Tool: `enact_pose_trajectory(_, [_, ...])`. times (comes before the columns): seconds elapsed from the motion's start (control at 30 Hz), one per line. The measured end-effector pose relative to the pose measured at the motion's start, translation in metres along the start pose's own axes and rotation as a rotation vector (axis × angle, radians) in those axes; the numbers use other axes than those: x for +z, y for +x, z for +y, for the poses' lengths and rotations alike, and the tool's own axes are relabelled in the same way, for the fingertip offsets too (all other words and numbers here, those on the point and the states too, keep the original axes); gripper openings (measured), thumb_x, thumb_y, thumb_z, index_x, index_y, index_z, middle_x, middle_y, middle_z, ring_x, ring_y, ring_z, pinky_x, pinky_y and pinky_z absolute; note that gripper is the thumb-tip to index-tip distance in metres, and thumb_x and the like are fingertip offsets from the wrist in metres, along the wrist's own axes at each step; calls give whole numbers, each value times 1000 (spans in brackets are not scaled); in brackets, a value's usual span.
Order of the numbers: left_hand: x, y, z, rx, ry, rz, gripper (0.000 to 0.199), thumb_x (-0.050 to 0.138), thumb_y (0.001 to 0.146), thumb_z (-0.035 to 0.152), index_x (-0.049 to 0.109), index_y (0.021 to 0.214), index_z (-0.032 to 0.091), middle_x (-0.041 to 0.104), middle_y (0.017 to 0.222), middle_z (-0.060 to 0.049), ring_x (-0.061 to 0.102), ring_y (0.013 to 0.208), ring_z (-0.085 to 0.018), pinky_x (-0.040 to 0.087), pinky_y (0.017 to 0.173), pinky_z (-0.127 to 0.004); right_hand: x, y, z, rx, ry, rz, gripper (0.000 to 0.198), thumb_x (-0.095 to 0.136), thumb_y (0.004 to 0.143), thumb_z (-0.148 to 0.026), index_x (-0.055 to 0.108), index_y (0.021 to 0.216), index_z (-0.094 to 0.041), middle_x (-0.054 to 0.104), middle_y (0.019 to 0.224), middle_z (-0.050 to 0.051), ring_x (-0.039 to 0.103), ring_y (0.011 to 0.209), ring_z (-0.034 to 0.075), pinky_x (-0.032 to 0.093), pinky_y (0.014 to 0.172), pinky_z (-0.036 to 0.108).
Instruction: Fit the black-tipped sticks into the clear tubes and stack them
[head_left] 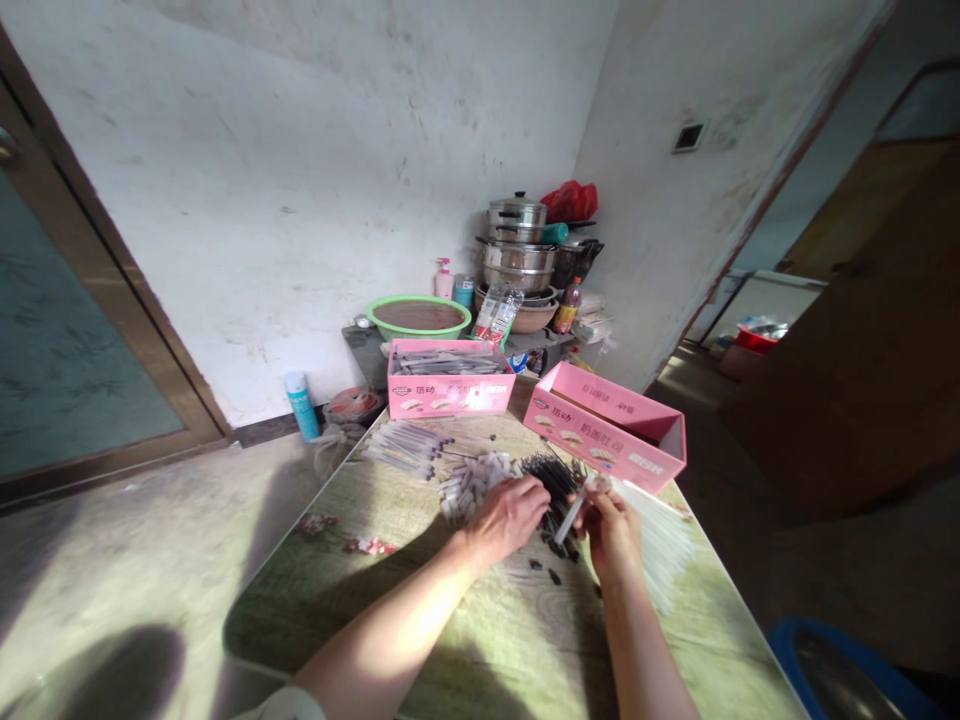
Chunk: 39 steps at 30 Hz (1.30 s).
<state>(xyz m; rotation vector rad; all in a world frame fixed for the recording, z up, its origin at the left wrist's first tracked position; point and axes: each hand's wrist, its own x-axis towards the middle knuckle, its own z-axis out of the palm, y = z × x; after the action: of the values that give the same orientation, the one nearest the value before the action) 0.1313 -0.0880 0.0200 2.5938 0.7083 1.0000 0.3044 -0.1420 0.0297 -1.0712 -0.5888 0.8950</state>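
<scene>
My right hand (616,532) pinches a slim translucent white tube (571,517), tilted over the table (420,590). Close to its left, my left hand (514,512) reaches to the edge of a pile of thin black sticks (551,482), fingers curled and pressed together; their tips are hidden, so I cannot make out what they hold. Short white tubular pieces (480,478) lie heaped behind the left hand. Beyond my right hand is a spread of long clear tubes (660,545). Pen-like sticks with dark tips (405,448) lie in a row at the left.
A pink box (450,395) full of grey sticks stands at the back, with another pink box (604,430) to its right. Small black caps (555,577) and pink-red bits (371,546) are scattered about. Behind stand a green basin (379,315) and stacked pots (517,265).
</scene>
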Motion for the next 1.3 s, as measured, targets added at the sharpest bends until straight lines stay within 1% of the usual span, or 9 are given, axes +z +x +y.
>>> enact_pose_trajectory(0.13, [-12,1,-9,-335,-443,380,7,61,88,15,64,88,21,70,85,-3,69,80,-18,54,76,-29,-3,2,1,-28,82,18,29,85,65,-35,67,76,-16,74,65,5,59,43,13,44,36,20])
enact_pose_trajectory(0.17, [-14,1,-13,-414,-575,437,3,64,85,18,63,85,21,70,81,-2,70,76,-17,54,73,-29,-3,3,1,-43,103,30,29,86,64,-35,66,75,-17,74,66,4,62,45,14,48,38,21])
enact_pose_trajectory(0.27, [-17,2,-24,-597,-937,562,16,73,77,28,60,82,20,69,74,1,71,66,-18,55,67,-28,-5,5,3,-83,151,84,30,87,62,-32,64,76,-18,73,66,1,68,50,16,57,45,23])
enact_pose_trajectory(0.37, [-17,2,-29,-700,-1107,637,26,78,69,32,60,82,19,69,70,1,70,64,-17,53,63,-27,-8,8,5,-105,195,158,31,88,60,-30,63,75,-19,70,62,-3,72,53,17,60,49,24])
enact_pose_trajectory(0.57, [-19,1,-26,-756,-1175,666,36,84,63,38,59,82,18,68,67,2,71,64,-18,53,64,-27,-14,10,6,-118,249,256,28,85,61,-26,60,73,-20,70,62,-3,72,54,16,62,52,24])
enact_pose_trajectory(0.77, [-24,2,-22,-767,-1239,694,35,85,59,32,61,80,17,69,67,1,71,63,-17,53,63,-27,-14,10,6,-113,274,269,28,85,60,-23,60,71,-20,71,62,-3,73,55,17,63,52,24])
enact_pose_trajectory(1.07, [-23,2,-22,-762,-1256,713,35,86,58,32,62,79,18,70,66,1,71,62,-17,54,62,-25,-15,13,8,-88,330,291,26,86,58,-20,63,71,-18,72,61,-1,74,55,18,64,53,25])
enact_pose_trajectory(1.2, [-17,2,-23,-759,-1274,667,35,88,58,33,64,79,17,71,67,1,72,62,-17,56,61,-26,-11,11,9,-49,332,250,25,86,57,-19,64,69,-18,74,65,0,75,56,19,65,55,26])
enact_pose_trajectory(1.3, [-10,3,-24,-755,-1220,595,35,88,62,39,70,81,15,75,71,-3,73,64,-19,57,60,-26,-8,11,11,-24,334,223,25,86,55,-18,64,66,-18,74,65,0,76,60,20,66,57,27])
